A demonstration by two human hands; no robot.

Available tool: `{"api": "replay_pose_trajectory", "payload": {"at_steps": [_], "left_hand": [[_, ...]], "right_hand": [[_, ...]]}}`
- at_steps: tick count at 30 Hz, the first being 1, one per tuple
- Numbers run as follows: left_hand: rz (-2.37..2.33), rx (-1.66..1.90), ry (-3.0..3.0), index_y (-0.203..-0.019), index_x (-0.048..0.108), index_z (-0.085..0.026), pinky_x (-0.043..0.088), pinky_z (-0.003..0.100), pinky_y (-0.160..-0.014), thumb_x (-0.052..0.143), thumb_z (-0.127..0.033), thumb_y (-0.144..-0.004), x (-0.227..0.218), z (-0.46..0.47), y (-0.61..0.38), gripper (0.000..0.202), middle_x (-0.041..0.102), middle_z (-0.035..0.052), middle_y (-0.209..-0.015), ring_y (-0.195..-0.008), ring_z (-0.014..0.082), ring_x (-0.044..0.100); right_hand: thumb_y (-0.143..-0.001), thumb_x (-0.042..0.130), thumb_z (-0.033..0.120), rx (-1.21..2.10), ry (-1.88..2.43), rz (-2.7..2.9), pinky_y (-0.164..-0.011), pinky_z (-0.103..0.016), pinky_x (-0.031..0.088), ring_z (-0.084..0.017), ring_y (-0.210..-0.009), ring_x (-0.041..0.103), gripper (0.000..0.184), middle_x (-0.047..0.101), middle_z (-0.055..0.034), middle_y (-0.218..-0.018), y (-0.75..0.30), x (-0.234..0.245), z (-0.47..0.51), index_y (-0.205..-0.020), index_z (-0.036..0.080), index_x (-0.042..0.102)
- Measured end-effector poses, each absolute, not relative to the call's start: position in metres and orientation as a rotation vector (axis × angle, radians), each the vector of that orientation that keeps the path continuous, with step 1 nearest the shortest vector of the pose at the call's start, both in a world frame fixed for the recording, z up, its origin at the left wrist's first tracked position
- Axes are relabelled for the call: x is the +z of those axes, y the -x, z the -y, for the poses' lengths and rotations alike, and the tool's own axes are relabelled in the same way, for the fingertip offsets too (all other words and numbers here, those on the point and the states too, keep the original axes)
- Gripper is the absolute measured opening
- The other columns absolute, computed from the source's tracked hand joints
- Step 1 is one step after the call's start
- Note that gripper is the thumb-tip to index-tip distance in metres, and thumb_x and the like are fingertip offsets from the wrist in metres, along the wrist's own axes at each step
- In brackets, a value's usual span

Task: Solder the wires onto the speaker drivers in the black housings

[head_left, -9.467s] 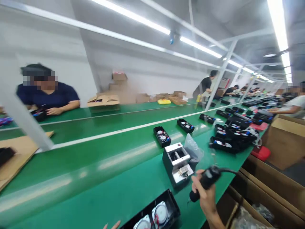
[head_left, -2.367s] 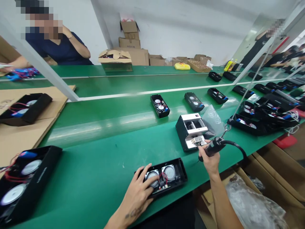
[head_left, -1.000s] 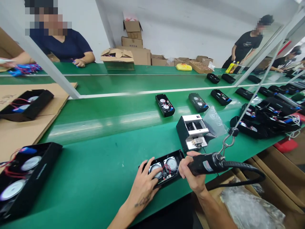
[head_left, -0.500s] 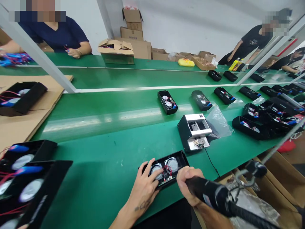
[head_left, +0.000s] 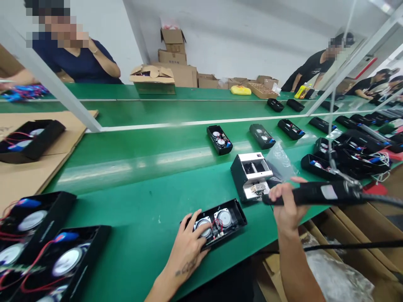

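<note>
An open black speaker housing (head_left: 231, 220) with two round drivers and red wires lies at the near edge of the green belt (head_left: 135, 184). My left hand (head_left: 189, 243) rests on its left end, fingers spread over a driver and pressing it down. My right hand (head_left: 288, 205) is closed round a black electric screwdriver (head_left: 317, 193) held level, hung from a cord overhead. Its tip points left at the black-and-white screw feeder box (head_left: 250, 176) just beyond the housing.
Several more open housings lie along the belt to the right and at the near left (head_left: 53, 260). A clear plastic bag (head_left: 280, 161) sits beside the feeder. Cardboard sheets (head_left: 28, 176) lie left, cartons below right. Other people work across and down the line.
My right hand has lifted the screwdriver away from the housing and swung it up and right to the feeder box. My left hand stays on the housing. Another housing has appeared at the near left.
</note>
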State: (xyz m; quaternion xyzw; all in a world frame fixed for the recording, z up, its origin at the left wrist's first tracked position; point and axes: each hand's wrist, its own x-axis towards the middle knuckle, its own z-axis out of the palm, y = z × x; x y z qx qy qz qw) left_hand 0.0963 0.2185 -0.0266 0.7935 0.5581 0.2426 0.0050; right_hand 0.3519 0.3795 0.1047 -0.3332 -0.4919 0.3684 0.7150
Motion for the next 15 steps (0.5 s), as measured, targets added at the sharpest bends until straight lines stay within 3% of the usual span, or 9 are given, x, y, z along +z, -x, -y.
{"api": "replay_pose_trajectory", "payload": {"at_steps": [4,8,15], "left_hand": [[-1.738,0.808,-2.491,-0.078,0.075,-0.026,0.029,0.058,-0.125,0.100,-0.044,-0.071,-0.025,-0.219,-0.097,0.032,0.078,-0.0018,-0.127,-0.148,0.0407,0.049],[-1.735,0.816,-2.476,-0.078,0.075,-0.026,0.029,0.058,-0.125,0.102,-0.041,-0.070,-0.023,-0.218,-0.098,0.032,0.078,-0.0033,-0.128,-0.148,0.0405,0.048],[-1.749,0.767,-2.488,-0.080,0.078,-0.026,0.029,0.059,-0.126,0.100,-0.043,-0.071,-0.026,-0.217,-0.098,0.030,0.077,-0.0005,-0.128,-0.150,0.0403,0.047]], "right_hand": [[-0.086,0.085,0.046,0.593,0.989,1.138,-0.067,-0.037,0.055,-0.016,-0.049,0.057,0.042,0.062,0.0092,-0.060,-0.362,0.105,-0.427,-0.106,0.022,0.057],[-0.084,0.085,0.051,0.703,1.050,1.212,-0.058,-0.034,0.052,-0.015,-0.046,0.054,0.043,0.059,0.0098,-0.054,-0.359,0.089,-0.438,-0.100,0.023,0.056],[-0.078,0.092,0.044,1.024,1.102,1.377,-0.046,-0.028,0.043,-0.012,-0.044,0.052,0.042,0.059,0.0085,-0.056,-0.369,0.079,-0.408,-0.100,0.018,0.068]]}}
